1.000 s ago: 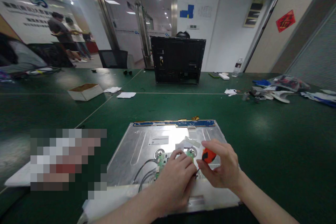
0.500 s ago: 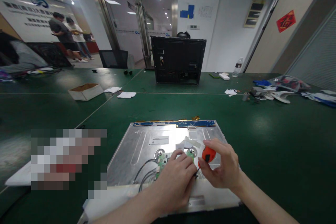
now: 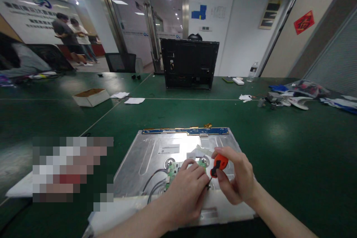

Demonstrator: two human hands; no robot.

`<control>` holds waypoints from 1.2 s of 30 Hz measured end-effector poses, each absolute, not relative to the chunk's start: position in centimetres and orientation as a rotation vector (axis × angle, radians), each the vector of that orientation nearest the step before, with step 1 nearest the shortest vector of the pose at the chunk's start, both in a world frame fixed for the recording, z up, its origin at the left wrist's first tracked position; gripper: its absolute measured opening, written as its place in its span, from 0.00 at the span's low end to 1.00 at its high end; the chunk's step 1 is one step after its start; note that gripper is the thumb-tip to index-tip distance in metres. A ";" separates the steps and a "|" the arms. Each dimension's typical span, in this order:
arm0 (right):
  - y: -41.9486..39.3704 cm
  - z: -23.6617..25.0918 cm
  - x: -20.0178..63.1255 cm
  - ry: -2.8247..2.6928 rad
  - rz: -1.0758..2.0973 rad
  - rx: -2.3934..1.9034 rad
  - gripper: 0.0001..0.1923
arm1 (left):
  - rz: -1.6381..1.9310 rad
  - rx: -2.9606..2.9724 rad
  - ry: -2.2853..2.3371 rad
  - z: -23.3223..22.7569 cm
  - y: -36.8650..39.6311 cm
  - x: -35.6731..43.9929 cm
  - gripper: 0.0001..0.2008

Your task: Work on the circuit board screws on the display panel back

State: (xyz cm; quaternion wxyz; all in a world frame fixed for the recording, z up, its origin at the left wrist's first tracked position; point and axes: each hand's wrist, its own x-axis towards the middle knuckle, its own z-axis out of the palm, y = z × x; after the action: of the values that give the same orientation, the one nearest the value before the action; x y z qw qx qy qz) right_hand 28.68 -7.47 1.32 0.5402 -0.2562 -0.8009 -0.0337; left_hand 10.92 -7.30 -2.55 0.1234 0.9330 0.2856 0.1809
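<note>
A silver metal display panel (image 3: pixel 147 148) lies flat in front of me, with a blue circuit strip (image 3: pixel 173 131) along its far edge. My left hand (image 3: pixel 191 187) rests with bent fingers over a small green circuit board (image 3: pixel 173 169), holding it against the panel; the fingertips are partly hidden. In my right hand (image 3: pixel 237 176) is an orange and black screwdriver (image 3: pixel 221 161), gripped between thumb and fingers. Its thin shaft points down to the board's right side, beside my left fingers. Dark cables (image 3: pixel 153 176) run from the board's left side.
A black monitor housing (image 3: pixel 191 63) stands at the back of the green table (image 3: pixel 267 148). A shallow box (image 3: pixel 91 98) sits back left. At the right lie metal parts (image 3: pixel 275 97) and a plastic bag (image 3: pixel 306 88); a bottle (image 3: pixel 252 71) stands behind. Two people (image 3: pixel 69 35) stand far left.
The screwdriver handle has turned in my right hand, and the thumb and fingers have shifted on it. My left hand stays in place on the board.
</note>
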 end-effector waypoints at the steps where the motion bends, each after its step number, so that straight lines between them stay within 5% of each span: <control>1: -7.5 1.3 28.7 -1.898 -0.092 -0.621 0.23 | 0.526 2.719 0.834 -2.6 -7.3 10.9 0.06; 14: -7.2 1.4 28.3 -1.873 -0.197 -0.620 0.18 | 0.526 2.718 0.840 -2.4 -7.3 11.0 0.06; 25: -7.4 1.5 28.6 -1.896 -0.048 -0.562 0.25 | 0.493 2.744 0.824 -2.2 -7.3 11.0 0.05; 36: -7.2 1.2 28.5 -1.870 -0.209 -0.620 0.19 | 0.527 2.712 0.825 -2.4 -7.3 10.9 0.08</control>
State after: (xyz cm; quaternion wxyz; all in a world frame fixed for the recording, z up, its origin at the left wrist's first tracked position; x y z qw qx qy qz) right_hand 28.47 -7.24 1.19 0.5482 -0.2619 -0.7894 -0.0881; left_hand 10.91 -7.28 -2.44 0.1287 0.9328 0.2838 0.1813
